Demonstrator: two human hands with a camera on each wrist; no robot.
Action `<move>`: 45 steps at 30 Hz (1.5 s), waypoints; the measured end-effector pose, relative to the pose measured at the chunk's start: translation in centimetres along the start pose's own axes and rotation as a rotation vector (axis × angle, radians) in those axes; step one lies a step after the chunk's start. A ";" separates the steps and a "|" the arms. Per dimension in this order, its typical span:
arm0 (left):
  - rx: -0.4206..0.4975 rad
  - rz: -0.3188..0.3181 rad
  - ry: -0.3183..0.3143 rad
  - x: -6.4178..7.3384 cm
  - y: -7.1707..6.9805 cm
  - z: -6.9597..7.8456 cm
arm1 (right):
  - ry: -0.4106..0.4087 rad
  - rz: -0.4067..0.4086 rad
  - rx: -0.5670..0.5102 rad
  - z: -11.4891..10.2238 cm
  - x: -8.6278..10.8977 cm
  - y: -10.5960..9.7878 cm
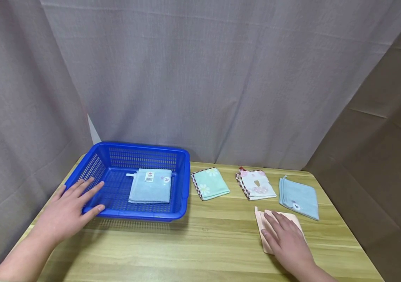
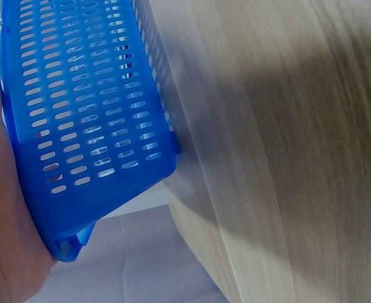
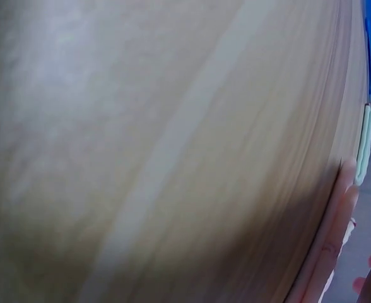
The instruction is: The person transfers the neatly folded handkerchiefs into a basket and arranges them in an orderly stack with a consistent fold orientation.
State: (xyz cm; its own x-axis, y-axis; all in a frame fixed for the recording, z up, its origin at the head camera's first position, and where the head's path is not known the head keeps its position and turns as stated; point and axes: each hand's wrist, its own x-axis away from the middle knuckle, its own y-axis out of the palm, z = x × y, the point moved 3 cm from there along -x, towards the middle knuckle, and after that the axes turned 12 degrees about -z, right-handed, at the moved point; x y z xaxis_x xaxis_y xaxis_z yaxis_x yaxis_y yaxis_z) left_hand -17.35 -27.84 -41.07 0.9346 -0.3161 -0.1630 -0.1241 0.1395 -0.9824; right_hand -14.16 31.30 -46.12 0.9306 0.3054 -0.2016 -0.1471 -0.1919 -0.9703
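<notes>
My left hand (image 1: 68, 211) lies with spread fingers over the near left corner of a blue plastic basket (image 1: 180, 214). In the left wrist view that hand is against the rim of the slotted basket wall (image 2: 91, 113). Inside the basket lies a folded light blue towel (image 1: 151, 192) with a paper label. My right hand (image 1: 286, 241) rests, fingers extended, on a folded pale pink towel (image 1: 267, 244) and covers much of it. In the right wrist view the pink towel (image 3: 324, 252) appears edge-on at the lower right.
Behind the pink towel lie a folded mint towel (image 1: 211, 184) with flowers, a white patterned towel (image 1: 256, 184) with a checked edge, and a blue towel (image 1: 300, 197). Grey curtain (image 1: 200, 78) hangs behind the wooden table (image 1: 186, 250); a brown panel (image 1: 380, 164) stands right.
</notes>
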 end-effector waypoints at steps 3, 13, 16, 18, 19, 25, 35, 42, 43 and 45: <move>0.005 -0.001 0.000 0.0 0.0 0.0 | 0.007 0.001 0.002 0.4 0.2 0.0; 0.012 0.009 -0.004 0.0 -0.1 0.1 | 0.059 -0.022 -0.033 1.4 0.5 -0.6; 0.014 0.007 -0.003 0.0 -0.1 0.0 | 0.071 -0.026 -0.034 1.5 0.5 -0.8; 0.010 0.009 0.000 0.0 -0.2 0.0 | 0.081 -0.034 -0.034 1.6 0.5 -0.8; 0.009 0.008 0.001 0.0 -0.2 0.0 | 0.088 -0.040 -0.036 1.7 0.5 -0.9; 0.006 0.007 0.002 0.0 -0.1 0.0 | 0.139 -0.100 -0.082 2.1 0.6 -1.0; 0.005 0.007 0.002 0.0 -0.1 0.0 | 0.278 -0.211 -0.125 3.0 0.8 -1.4; 0.003 0.011 0.005 0.0 0.0 0.0 | 0.308 -0.243 -0.099 3.6 0.9 -1.3; 0.002 0.012 0.005 0.0 0.0 0.0 | 0.311 -0.245 -0.095 3.6 0.9 -1.3; 0.002 0.015 0.006 0.0 -0.1 0.0 | 0.314 -0.250 -0.092 3.8 0.9 -1.3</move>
State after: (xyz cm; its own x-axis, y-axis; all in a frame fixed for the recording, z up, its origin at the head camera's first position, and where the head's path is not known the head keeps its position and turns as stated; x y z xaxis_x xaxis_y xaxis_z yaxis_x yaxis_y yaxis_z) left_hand -17.35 -27.81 -40.97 0.9308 -0.3191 -0.1783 -0.1375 0.1462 -0.9796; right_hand -14.41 35.41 -45.55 0.9931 0.0564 0.1031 0.1136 -0.2346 -0.9654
